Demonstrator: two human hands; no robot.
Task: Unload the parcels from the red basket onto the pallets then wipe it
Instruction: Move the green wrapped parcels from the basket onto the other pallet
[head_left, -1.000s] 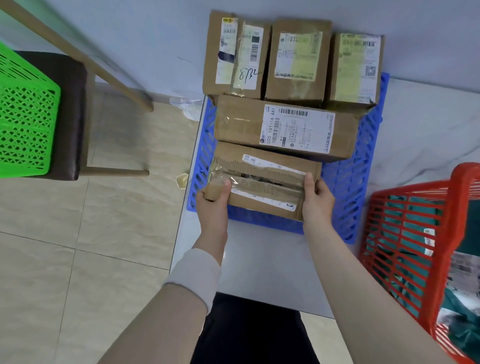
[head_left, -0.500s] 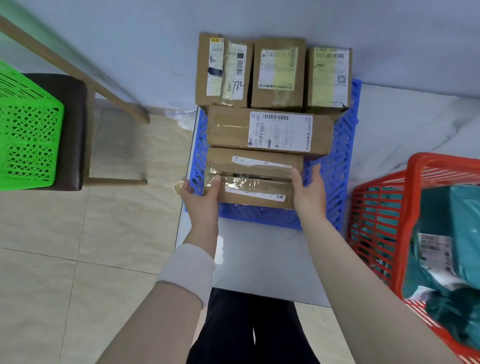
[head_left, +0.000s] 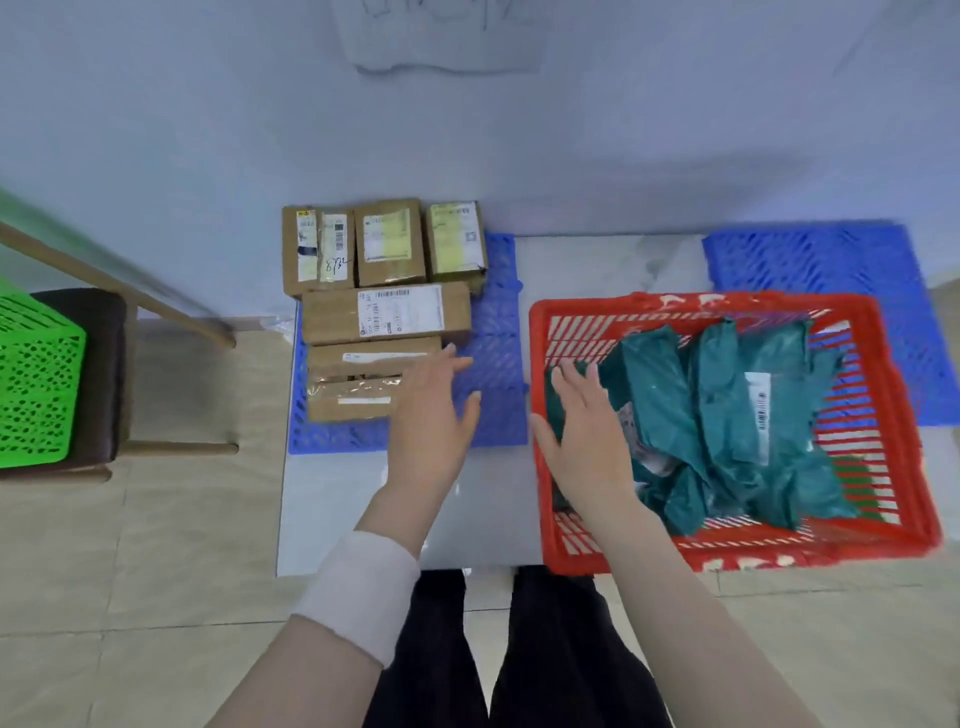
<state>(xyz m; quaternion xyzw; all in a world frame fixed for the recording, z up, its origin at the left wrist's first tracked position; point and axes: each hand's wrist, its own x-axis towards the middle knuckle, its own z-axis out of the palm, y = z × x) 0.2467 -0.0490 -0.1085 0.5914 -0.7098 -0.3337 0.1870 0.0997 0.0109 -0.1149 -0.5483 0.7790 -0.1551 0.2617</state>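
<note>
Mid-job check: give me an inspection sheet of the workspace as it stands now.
Surface: pale slab on tiled floor.
Job's things: red basket holds several teal parcels; left blue pallet holds cardboard boxes; right blue pallet lies behind the basket.
Clutter: blurred clear plastic scrap beside left blue pallet.
Hands: left hand open over left blue pallet; right hand open over the parcels, contact unclear.
Cables: nothing seen.
Surroundings: green basket on dark stool, left; pale wall behind.

White wristband (head_left: 358, 592), black trousers (head_left: 563, 654)

Red basket (head_left: 779, 548) holds crumpled teal bag parcels (head_left: 727, 415); brown cardboard boxes (head_left: 384, 317) sit on the left blue pallet (head_left: 498, 322); second blue pallet (head_left: 831, 260) lies behind the basket.
</note>
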